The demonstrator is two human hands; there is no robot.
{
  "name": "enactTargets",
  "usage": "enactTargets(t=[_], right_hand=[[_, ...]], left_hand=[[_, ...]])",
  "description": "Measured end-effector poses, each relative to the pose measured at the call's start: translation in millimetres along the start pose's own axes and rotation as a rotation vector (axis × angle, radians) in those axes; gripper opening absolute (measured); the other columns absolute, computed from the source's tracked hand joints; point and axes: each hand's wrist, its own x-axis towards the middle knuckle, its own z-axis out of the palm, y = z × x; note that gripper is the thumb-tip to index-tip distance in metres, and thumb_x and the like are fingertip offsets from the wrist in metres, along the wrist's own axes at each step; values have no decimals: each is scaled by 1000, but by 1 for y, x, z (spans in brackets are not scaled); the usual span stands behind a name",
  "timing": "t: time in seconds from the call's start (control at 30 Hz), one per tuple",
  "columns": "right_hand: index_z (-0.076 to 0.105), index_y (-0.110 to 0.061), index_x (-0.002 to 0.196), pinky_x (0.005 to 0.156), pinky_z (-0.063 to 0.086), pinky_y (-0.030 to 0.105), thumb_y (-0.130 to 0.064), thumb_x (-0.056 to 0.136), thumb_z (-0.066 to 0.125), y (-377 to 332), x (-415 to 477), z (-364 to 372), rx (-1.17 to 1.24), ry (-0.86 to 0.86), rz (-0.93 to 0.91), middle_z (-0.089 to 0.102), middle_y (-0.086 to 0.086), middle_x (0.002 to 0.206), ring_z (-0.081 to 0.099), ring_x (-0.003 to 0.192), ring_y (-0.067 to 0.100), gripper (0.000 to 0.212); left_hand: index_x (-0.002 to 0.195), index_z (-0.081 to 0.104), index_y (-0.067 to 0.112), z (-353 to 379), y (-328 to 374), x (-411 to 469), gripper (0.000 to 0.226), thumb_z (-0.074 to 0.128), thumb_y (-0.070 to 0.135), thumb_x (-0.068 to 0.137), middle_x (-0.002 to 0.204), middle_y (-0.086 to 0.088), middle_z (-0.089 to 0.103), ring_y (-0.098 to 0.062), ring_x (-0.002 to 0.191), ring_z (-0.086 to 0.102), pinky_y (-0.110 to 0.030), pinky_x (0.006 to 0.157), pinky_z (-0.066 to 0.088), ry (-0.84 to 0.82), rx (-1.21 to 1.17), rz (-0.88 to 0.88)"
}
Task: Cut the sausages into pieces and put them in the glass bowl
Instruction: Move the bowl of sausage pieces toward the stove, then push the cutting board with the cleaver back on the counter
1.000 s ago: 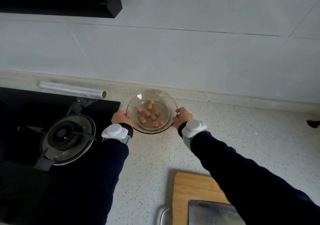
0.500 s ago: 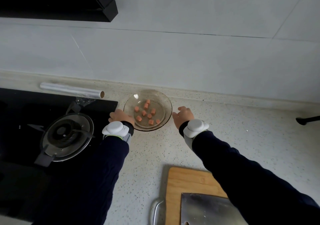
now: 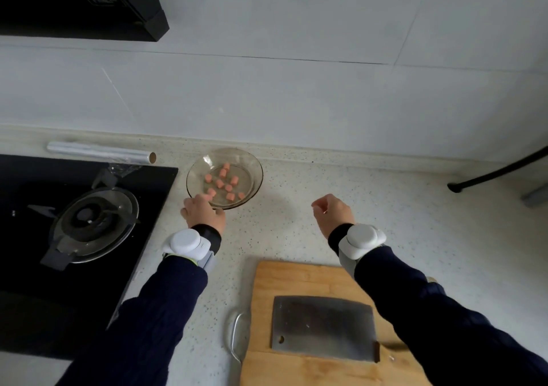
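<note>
A glass bowl (image 3: 192, 178) stands on the speckled counter near the back wall, with several pink sausage pieces (image 3: 224, 184) lying in it. My left hand (image 3: 203, 212) hovers at the bowl's near left rim, fingers loosely spread, holding nothing. My right hand (image 3: 332, 215) is off to the right of the bowl, well apart from it, fingers loosely curled and empty. A wooden cutting board (image 3: 296, 279) lies near me with a cleaver (image 3: 323, 326) flat on it.
A black gas hob (image 3: 89, 222) with one burner fills the left. A roll of cling film (image 3: 100, 151) lies behind it by the wall. A black cable (image 3: 498, 172) runs at the far right. Bare counter lies between bowl and board.
Both hands have let go of the bowl and drawn back toward me. The right hand moved furthest, away to the right. The bowl stays where it was set.
</note>
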Motion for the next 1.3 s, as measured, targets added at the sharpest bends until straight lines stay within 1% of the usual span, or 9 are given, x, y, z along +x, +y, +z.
enactTargets(t=[0.2, 0.53, 0.6, 0.67, 0.83, 1.07, 1.13, 1.23, 1.3], right_hand=[[54, -7, 112, 74, 42, 26, -15, 92, 47, 39, -38, -26, 1, 57, -4, 59, 9, 110, 51, 85, 16, 23], [55, -7, 116, 95, 41, 36, -17, 90, 52, 114, -106, -59, -106, 127, 102, 54, 12, 119, 52, 109, 29, 28], [53, -6, 118, 97, 40, 38, -17, 89, 53, 130, -119, -67, -115, 154, 157, 52, 14, 121, 49, 113, 31, 31], [51, -4, 119, 99, 38, 40, -17, 88, 53, 144, -127, -74, -114, 177, 225, 52, 18, 122, 49, 113, 34, 33], [49, -3, 123, 98, 39, 40, -17, 88, 52, 179, -152, -87, -106, 141, 394, 53, 20, 125, 50, 114, 37, 37], [49, 0, 123, 89, 45, 39, -14, 90, 45, 195, -166, -86, -104, 40, 505, 51, 21, 127, 53, 111, 38, 36], [52, 2, 118, 80, 43, 33, -13, 90, 44, 195, -166, -85, -129, 17, 527, 55, 21, 120, 57, 102, 35, 33], [57, 5, 93, 68, 40, 29, -18, 93, 41, 198, -167, -86, -190, -18, 545, 60, 16, 85, 52, 70, 27, 27], [58, 3, 95, 67, 37, 28, -24, 97, 36, 198, -168, -87, -250, -64, 547, 60, 14, 85, 48, 69, 24, 35]], left_hand=[[119, 58, -2, 5, -10, -46, 32, 51, 2, 88, 123, -24, 55, -39, 112, 52, -41, 96, 43, -65, -77, 12], [115, 61, -1, 7, -34, -121, 30, 46, -2, 89, 115, -21, 65, -35, 108, 59, -34, 92, 46, -159, -14, 33], [85, 66, 8, 6, -39, -133, 22, 46, -1, 88, 97, -25, 61, -36, 90, 57, -31, 82, 45, -196, 41, 20], [57, 44, 18, 6, -46, -142, 36, 47, -2, 87, 82, -16, 49, -27, 76, 45, -28, 71, 37, -207, 112, 0], [74, 65, 0, 14, -60, -161, 20, 51, 4, 87, 72, -16, 64, -37, 99, 64, -36, 77, 49, -286, 224, -72], [96, 70, -2, 25, -62, -172, 23, 50, 8, 91, 99, -20, 71, -32, 83, 63, -26, 68, 41, -311, 306, -102], [96, 68, -5, 24, -62, -173, 25, 52, 14, 92, 100, -20, 70, -33, 92, 66, -29, 70, 45, -314, 336, -117], [96, 67, -6, 22, -63, -175, 29, 54, 20, 92, 102, -21, 70, -34, 96, 66, -32, 77, 50, -318, 370, -140], [97, 67, -4, 23, -64, -176, 27, 54, 19, 92, 102, -19, 70, -33, 95, 66, -31, 75, 50, -320, 387, -146]])
